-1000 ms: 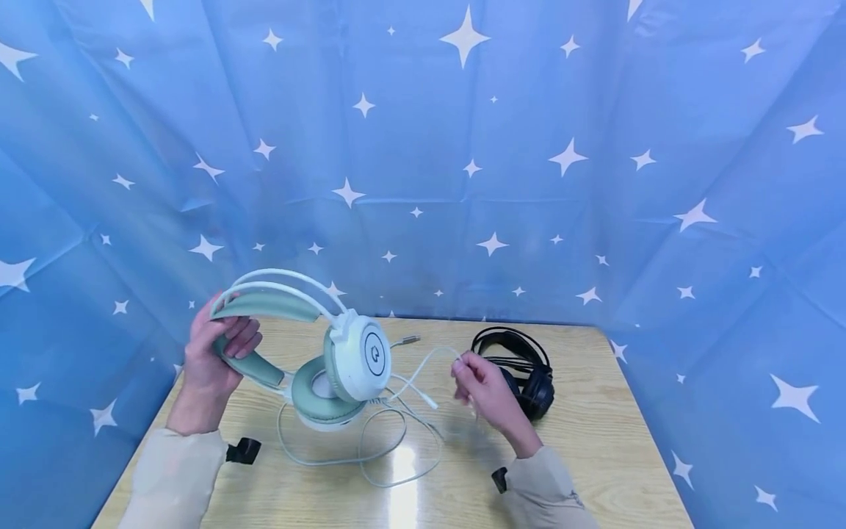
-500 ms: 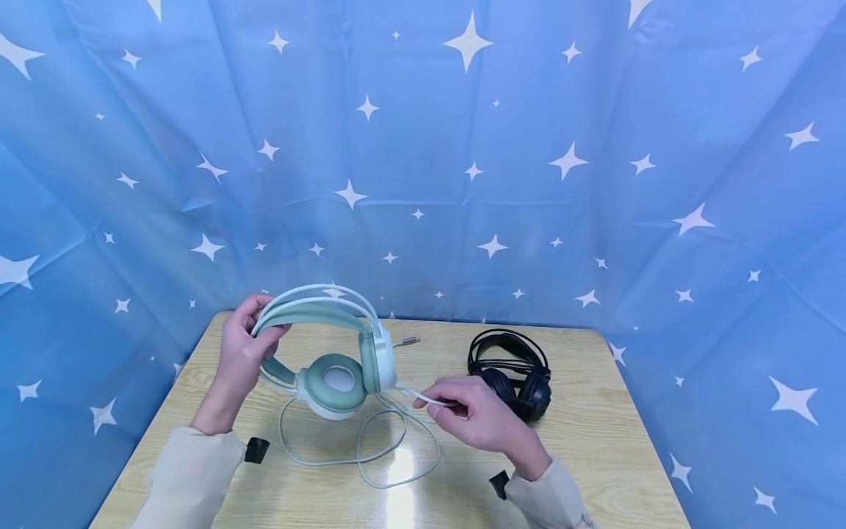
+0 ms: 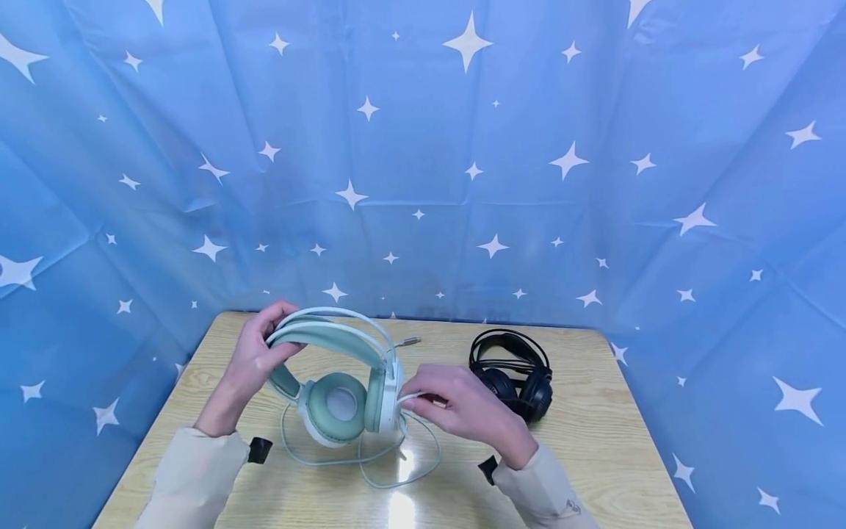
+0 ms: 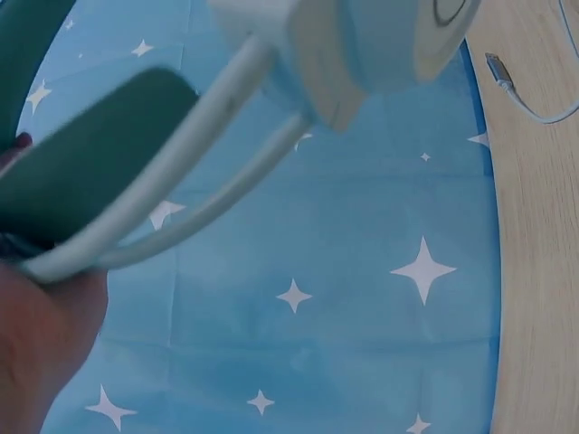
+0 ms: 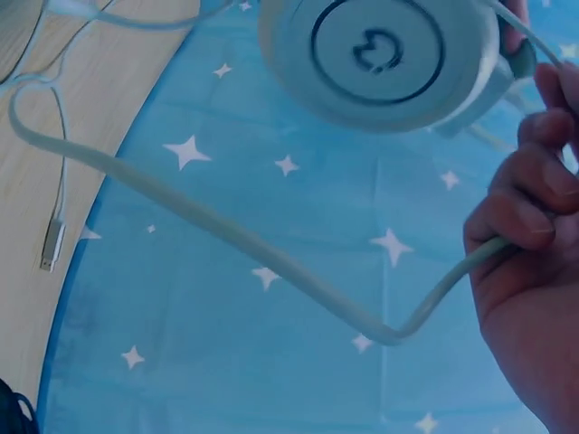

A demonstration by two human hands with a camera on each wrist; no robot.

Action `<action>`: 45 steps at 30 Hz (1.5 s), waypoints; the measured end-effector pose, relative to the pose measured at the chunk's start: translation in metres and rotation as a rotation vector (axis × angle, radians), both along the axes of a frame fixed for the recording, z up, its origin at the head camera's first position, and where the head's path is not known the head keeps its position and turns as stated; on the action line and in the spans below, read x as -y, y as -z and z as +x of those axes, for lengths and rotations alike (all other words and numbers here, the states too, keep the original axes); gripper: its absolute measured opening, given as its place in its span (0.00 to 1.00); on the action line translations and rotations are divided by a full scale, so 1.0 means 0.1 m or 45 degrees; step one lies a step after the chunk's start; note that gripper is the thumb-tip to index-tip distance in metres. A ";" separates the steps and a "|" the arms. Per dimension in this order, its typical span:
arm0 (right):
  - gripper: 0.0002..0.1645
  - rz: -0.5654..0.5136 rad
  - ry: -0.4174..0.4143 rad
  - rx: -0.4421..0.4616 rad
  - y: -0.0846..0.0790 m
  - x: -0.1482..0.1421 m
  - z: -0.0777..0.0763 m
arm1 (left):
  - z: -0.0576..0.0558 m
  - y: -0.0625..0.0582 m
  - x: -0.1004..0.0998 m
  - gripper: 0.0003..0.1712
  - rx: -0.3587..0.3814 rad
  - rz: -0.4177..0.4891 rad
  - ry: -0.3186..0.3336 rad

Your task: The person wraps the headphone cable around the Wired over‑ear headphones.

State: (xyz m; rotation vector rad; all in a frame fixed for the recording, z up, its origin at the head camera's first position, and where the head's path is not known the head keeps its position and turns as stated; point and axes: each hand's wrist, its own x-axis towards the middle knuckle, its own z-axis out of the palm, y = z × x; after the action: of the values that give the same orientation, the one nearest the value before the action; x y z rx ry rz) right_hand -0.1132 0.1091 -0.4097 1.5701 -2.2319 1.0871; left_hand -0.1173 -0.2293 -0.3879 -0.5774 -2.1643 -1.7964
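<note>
My left hand (image 3: 250, 361) grips the headband of white-and-green headphones (image 3: 340, 408), holding them tilted above the table with the cups toward the right. Their padded band (image 4: 99, 154) and two white bows cross the left wrist view. Close beside the near white cup (image 5: 375, 54), my right hand (image 3: 465, 408) pinches a thin white cable (image 5: 244, 240) between thumb and fingers. The cable runs through the curled fingers and bends away in a loose loop. Part of it is hidden inside the hand.
Black headphones (image 3: 538, 397) lie on the wooden table (image 3: 595, 455) just beyond my right hand. More white cable (image 3: 423, 474) lies in loops below the held headphones. A USB plug (image 3: 410, 342) rests near the back edge, before a blue starred curtain (image 3: 423, 147).
The white headphones have turned and come lower and slightly right with my left hand. My right hand has moved left with the cable, up to the cup. The black headphones stay put.
</note>
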 end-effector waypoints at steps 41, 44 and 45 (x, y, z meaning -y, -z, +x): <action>0.14 -0.106 0.070 1.078 0.31 0.13 -0.22 | -0.29 0.54 -0.02 0.27 0.056 1.020 1.361; 0.18 -0.164 0.009 1.256 0.42 0.12 -0.24 | -0.28 0.56 -0.06 0.25 0.060 1.160 1.373; 0.19 -0.180 -0.006 1.289 0.45 0.11 -0.25 | -0.28 0.57 -0.07 0.25 0.062 1.195 1.383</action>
State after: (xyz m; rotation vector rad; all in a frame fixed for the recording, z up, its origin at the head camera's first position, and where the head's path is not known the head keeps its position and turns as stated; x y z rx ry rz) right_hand -0.1381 0.0977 -0.4551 1.0483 -2.5539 2.3578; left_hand -0.1453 -0.2226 -0.4446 -1.5533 -0.6889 -2.9664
